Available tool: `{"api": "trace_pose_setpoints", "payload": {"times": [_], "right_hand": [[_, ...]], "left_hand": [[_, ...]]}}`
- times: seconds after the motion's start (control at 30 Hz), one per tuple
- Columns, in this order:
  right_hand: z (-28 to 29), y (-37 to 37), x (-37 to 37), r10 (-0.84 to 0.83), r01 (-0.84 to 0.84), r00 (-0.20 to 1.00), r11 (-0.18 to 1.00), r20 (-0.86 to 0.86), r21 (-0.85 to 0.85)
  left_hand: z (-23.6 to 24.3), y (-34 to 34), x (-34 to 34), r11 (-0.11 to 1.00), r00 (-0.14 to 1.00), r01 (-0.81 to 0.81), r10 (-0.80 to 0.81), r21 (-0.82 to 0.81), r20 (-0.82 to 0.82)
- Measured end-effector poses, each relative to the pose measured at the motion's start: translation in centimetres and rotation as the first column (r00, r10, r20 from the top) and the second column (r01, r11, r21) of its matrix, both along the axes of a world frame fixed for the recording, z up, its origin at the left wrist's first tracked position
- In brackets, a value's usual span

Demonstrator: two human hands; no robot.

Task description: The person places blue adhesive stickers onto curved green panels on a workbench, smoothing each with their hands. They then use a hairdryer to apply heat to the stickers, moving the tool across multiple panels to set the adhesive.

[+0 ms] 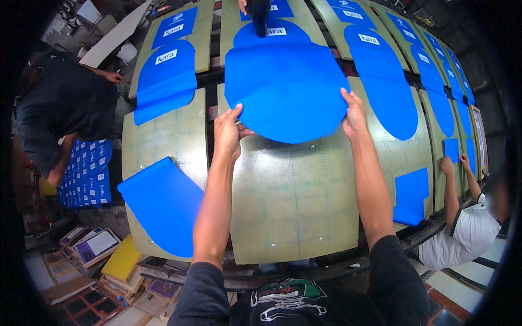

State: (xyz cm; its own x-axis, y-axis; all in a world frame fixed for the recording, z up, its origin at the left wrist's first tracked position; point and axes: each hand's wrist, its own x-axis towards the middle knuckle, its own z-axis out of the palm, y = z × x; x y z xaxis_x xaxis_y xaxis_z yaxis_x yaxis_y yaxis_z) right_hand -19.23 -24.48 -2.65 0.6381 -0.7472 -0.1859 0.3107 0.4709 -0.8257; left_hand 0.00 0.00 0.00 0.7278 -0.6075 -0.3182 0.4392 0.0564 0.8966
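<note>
My left hand grips the left edge of a large blue fabric piece with a rounded near end, thumb on top. My right hand pinches its right edge. The near part is held up over a greenish board; its far edge meets another blue piece bearing a white printed patch. Other loose blue pieces lie to the lower left and lower right of my arms.
A dark-shirted person bends at the left. A white-shirted person handles blue pieces at the right. Someone's hand holds a black object at the top. Stacked frames stand lower left; more boards carry blue pieces.
</note>
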Motion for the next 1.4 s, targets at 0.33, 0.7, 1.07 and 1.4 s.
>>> {"api": "trace_pose_setpoints", "payload": {"times": [0.33, 0.7, 1.07, 1.4], "right_hand": [[-10.5, -1.7, 3.6, -0.16, 0.105, 0.847, 0.985, -0.507, -0.135], [-13.3, -1.8, 1.8, -0.253, -0.008, 0.753, 0.92, -0.607, -0.393], [-9.9, 0.7, 0.5, -0.395, -0.219, 0.572, 0.771, -0.719, -0.598], [-9.1, 1.7, -0.2, -0.452, -0.175, 0.563, 0.753, -0.692, -0.634]], "left_hand": [[-11.3, -4.0, 3.1, 0.917, 0.991, -0.107, 0.067, 0.384, 0.117], [-10.0, -3.1, 2.4, 0.867, 0.974, -0.131, 0.021, 0.48, 0.227], [-10.3, -2.2, 2.1, 0.819, 0.948, -0.089, -0.105, 0.566, 0.301], [-11.5, -1.2, 2.2, 0.816, 0.942, -0.12, -0.085, 0.565, 0.324]]}}
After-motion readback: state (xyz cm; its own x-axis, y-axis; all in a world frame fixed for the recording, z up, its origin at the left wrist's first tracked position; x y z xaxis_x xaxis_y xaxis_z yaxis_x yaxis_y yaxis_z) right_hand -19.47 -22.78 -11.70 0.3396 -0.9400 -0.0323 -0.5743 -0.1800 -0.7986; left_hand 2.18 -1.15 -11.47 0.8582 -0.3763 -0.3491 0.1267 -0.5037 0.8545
